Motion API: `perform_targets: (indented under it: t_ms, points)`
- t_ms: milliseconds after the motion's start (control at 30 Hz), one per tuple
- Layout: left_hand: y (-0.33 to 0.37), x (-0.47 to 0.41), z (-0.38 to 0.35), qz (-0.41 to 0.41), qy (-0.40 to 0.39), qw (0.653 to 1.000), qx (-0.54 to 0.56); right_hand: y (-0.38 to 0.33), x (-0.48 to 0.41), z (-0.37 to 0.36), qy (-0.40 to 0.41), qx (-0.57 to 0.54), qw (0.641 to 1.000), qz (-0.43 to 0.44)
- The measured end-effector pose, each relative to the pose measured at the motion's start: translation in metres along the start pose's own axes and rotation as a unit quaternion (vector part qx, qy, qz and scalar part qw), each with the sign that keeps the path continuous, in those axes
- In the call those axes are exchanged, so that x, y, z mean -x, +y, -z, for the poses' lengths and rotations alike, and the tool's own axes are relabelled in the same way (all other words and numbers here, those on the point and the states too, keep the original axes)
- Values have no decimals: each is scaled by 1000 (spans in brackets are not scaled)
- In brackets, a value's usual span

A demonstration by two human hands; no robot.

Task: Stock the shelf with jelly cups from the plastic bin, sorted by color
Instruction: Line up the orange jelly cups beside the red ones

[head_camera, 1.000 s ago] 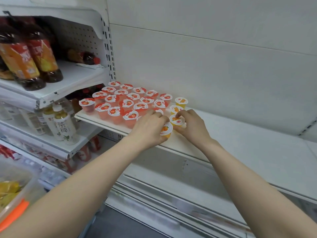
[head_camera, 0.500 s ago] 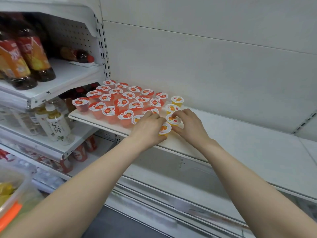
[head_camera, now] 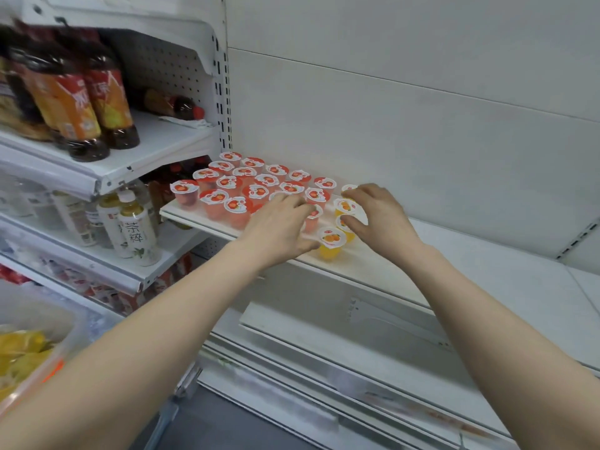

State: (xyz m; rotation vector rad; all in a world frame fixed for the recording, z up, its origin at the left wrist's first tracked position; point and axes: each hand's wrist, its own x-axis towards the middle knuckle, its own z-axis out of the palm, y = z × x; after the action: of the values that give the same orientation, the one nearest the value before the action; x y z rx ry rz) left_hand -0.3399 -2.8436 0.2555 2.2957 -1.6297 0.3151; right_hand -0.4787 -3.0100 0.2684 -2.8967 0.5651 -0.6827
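**A:** What stands on the white shelf [head_camera: 454,267]?

**B:** Red jelly cups [head_camera: 256,190] in rows at its left end, with a few yellow jelly cups [head_camera: 346,206] just to their right.

**A:** And the hands?

**B:** The left grip [head_camera: 279,224] is spread, with its fingers lying flat on the red lids and its thumb beside the front yellow cup [head_camera: 331,239]. The right grip [head_camera: 378,217] curves over the other yellow ones, with thumb and forefinger either side of one. I cannot tell whether it pinches that cup.

**A:** The plastic bin [head_camera: 69,321]?

**B:** It's at lower left, blurred, with yellow inside.
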Motion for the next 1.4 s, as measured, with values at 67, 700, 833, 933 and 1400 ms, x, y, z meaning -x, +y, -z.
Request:
perform_targets:
  t_ms: [67,700,833,933,1400]
  points:
    - [-17,11,11,7,17,1000,-2,-20,-3,-1,15,5,1000,12]
    - [-262,240,79,185,47,980,-49,-291,-34,-148,-18,-25,980,199]
    - [-309,309,76,267,41,962,-40,-350,-34,-194,-62,-63,969,232]
    - [-339,361,68,328,33,943,-38,-390,-33,-233,-94,-92,953,274]
    - [-420,498,-13,505,4,862,-30,-528,-28,-414,-380,-137,833,379]
